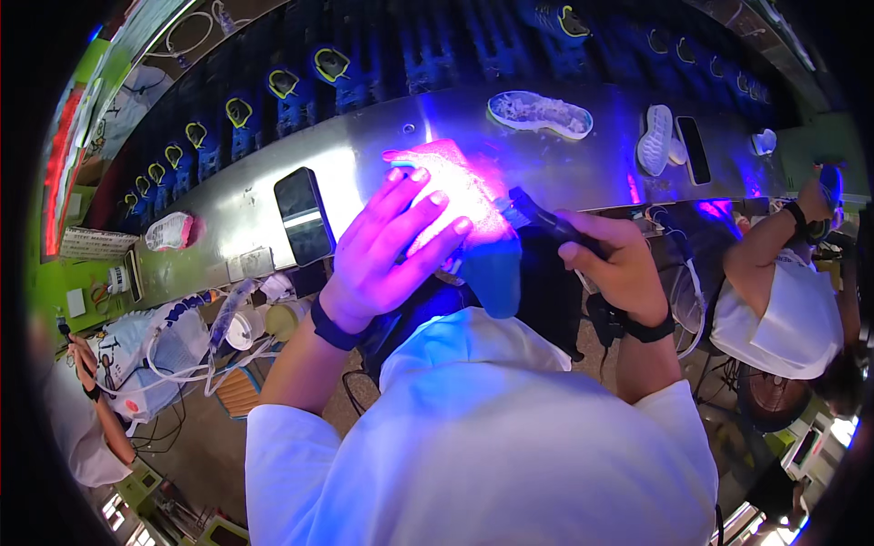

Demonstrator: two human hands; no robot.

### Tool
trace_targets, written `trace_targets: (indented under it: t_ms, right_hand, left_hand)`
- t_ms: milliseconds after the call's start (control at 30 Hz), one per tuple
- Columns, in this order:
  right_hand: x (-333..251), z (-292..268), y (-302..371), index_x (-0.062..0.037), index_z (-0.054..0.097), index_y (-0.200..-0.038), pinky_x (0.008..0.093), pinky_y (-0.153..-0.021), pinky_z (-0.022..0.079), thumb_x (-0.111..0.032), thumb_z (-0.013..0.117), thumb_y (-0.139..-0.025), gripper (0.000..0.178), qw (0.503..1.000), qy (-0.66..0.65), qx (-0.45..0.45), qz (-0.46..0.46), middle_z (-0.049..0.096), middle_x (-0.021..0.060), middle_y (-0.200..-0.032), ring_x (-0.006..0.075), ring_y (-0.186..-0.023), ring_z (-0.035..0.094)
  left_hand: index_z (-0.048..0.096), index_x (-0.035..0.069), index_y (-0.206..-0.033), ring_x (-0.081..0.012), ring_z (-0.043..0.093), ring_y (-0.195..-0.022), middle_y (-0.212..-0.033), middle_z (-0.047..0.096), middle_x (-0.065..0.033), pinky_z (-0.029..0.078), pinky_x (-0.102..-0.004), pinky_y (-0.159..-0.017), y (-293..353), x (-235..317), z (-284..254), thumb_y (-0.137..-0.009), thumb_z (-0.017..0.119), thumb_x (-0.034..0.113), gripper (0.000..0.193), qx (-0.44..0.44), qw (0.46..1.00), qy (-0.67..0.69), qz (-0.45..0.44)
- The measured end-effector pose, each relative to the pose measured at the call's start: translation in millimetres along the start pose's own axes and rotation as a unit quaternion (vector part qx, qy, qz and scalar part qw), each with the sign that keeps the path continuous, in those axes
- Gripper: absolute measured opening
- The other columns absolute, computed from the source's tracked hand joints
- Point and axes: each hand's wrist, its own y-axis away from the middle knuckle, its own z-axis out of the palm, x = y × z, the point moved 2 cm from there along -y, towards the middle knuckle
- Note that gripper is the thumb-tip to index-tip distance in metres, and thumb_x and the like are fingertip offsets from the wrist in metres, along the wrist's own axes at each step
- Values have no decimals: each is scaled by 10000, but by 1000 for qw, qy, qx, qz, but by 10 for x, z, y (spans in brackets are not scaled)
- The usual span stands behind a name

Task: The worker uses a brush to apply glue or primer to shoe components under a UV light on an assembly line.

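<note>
My left hand (382, 241) rests over a shoe upper (492, 273), fingers stretched along its side and thumb hidden. Strong pink and violet light washes out much of the shoe; its rounded blue end points down toward me. In my right hand (624, 268) is a black-handled brush (553, 221), pinched between thumb and fingers. The brush's tip meets or nearly meets the shoe's right side; glare keeps me from telling which. Both hands are over the near edge of a metal table (364, 136).
A shoe sole (539, 115) lies beyond the shoe, with a white sole (654, 141) and a phone (692, 150) to its right. At left are a dark phone (305, 217) and another sole (169, 231). Shoes line a dark conveyor (419, 55). Co-workers' arms (760, 250) show on both sides.
</note>
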Motion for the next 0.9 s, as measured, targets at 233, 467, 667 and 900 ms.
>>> trace_targets:
  t_ms: [233, 467, 667, 900]
  right_hand:
    - [-23, 25, 57, 3, 663, -1277, 278, -810, 493, -28, 727, -885, 398, 999, 26, -31, -34, 684, 51, -914, 125, -850, 601]
    - [97, 126, 93, 9, 643, -1323, 246, -683, 489, -121, 719, -927, 423, 997, -71, -34, 18, 639, 4, -830, 87, -731, 589]
    - [291, 144, 230, 12, 609, -1362, 248, -697, 503, -195, 729, -944, 482, 985, -150, -47, 68, 639, 6, -858, 84, -743, 594]
    - [425, 182, 375, 9, 608, -1362, 247, -758, 533, -68, 723, -936, 448, 993, -94, 40, 64, 639, -2, -935, 83, -808, 606]
  left_hand:
    - [747, 119, -1176, -390, 617, -1224, -1230, 653, -141, 508, -530, -1061, 115, -20, -34, -764, 700, 57, 419, -1, 997, 9, -72]
    - [695, 147, -1275, -391, 604, -1235, -1245, 635, -139, 519, -493, -1046, 160, 84, 18, -643, 731, -40, 660, -16, 985, 37, -165]
    - [665, 136, -1311, -377, 608, -1229, -1256, 629, -152, 515, -465, -1050, 141, 148, 69, -625, 764, -24, 712, -25, 968, 54, -242]
    - [638, 129, -1338, -343, 636, -1174, -1250, 628, -140, 545, -411, -984, 134, 155, 162, -658, 751, -25, 706, -78, 952, 48, -292]
